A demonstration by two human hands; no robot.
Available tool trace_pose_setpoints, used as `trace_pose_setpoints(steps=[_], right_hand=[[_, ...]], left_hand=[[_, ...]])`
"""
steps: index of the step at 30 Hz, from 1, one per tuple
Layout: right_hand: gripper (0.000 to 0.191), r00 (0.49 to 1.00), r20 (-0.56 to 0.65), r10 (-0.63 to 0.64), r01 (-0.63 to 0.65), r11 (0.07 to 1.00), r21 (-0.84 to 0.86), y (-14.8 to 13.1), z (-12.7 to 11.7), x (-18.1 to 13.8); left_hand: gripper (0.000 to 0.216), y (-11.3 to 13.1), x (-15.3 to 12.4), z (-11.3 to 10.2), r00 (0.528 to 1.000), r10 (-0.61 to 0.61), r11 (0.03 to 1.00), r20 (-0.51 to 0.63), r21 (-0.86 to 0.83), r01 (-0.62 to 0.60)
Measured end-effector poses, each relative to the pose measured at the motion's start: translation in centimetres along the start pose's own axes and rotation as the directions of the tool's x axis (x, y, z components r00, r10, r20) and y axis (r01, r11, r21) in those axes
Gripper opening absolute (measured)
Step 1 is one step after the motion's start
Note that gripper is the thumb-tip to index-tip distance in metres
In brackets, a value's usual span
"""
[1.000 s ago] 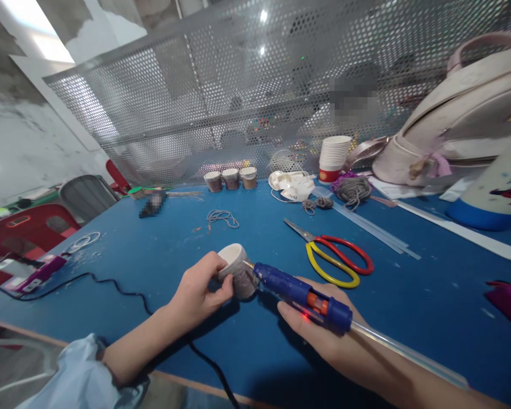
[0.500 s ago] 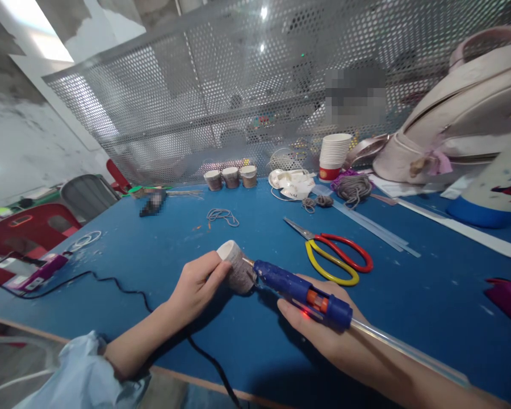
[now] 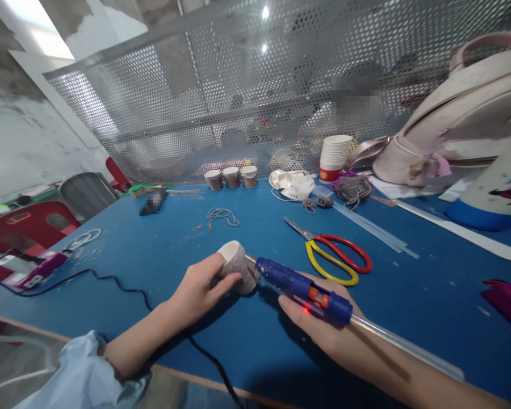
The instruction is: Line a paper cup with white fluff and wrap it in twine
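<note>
My left hand (image 3: 204, 287) grips a small paper cup (image 3: 242, 270), tilted, its white rim up and to the left and its side wrapped in grey yarn. A blue hot glue gun (image 3: 298, 287) lies in my right hand (image 3: 323, 329), its red light lit and a clear glue stick (image 3: 404, 346) sticking out of the back. The gun's metal nozzle is at the cup's side, just below the rim; whether it touches is too small to tell. Beyond my right hand lie scissors (image 3: 332, 253) with one red and one yellow handle.
Three wrapped cups (image 3: 231, 178) stand by the perforated metal screen (image 3: 162, 102). A stack of paper cups (image 3: 335, 156), grey yarn (image 3: 352, 188), glue sticks (image 3: 370, 224) and a pale bag (image 3: 455, 113) are at the right. A black cord (image 3: 123, 284) crosses the left side from a purple power strip (image 3: 38, 272).
My left thumb has shifted lower along the cup, and the cup has turned slightly. The glue gun's nozzle has moved a little up and right along with it.
</note>
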State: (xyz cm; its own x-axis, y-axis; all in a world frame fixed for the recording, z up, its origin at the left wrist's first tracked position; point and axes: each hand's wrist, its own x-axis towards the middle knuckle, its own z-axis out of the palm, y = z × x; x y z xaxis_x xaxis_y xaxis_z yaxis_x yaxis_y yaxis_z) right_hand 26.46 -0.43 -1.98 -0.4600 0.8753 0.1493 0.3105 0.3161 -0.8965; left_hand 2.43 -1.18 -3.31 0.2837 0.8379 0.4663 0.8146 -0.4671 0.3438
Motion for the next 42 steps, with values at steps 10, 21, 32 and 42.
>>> trace_pose_setpoints(steps=[10, 21, 32, 42], right_hand=[[0.021, 0.999, -0.014, -0.028, 0.029, 0.999, 0.046, 0.4, 0.1, 0.2], [0.036, 0.988, -0.069, 0.141, -0.131, 0.982, 0.134, 0.1, -0.8, 1.2], [0.036, 0.977, -0.152, 0.146, -0.111, 0.969, 0.221, 2.4, -0.8, 3.4], [0.033, 0.954, -0.255, 0.158, -0.149, 0.987, 0.051, 3.0, -0.5, 4.1]], left_hand=[[0.036, 0.3, 0.6, 0.2, 0.997, -0.016, 1.0, -0.074, 0.024, 0.018], [0.04, -0.3, 0.4, -0.2, 0.996, 0.043, 0.998, -0.079, -0.038, -0.046], [0.028, -1.8, 1.2, -1.9, 0.981, -0.151, 0.885, -0.124, -0.458, 0.079], [0.099, -3.8, 1.2, -0.9, 0.918, -0.119, 0.731, 0.378, -0.592, 0.338]])
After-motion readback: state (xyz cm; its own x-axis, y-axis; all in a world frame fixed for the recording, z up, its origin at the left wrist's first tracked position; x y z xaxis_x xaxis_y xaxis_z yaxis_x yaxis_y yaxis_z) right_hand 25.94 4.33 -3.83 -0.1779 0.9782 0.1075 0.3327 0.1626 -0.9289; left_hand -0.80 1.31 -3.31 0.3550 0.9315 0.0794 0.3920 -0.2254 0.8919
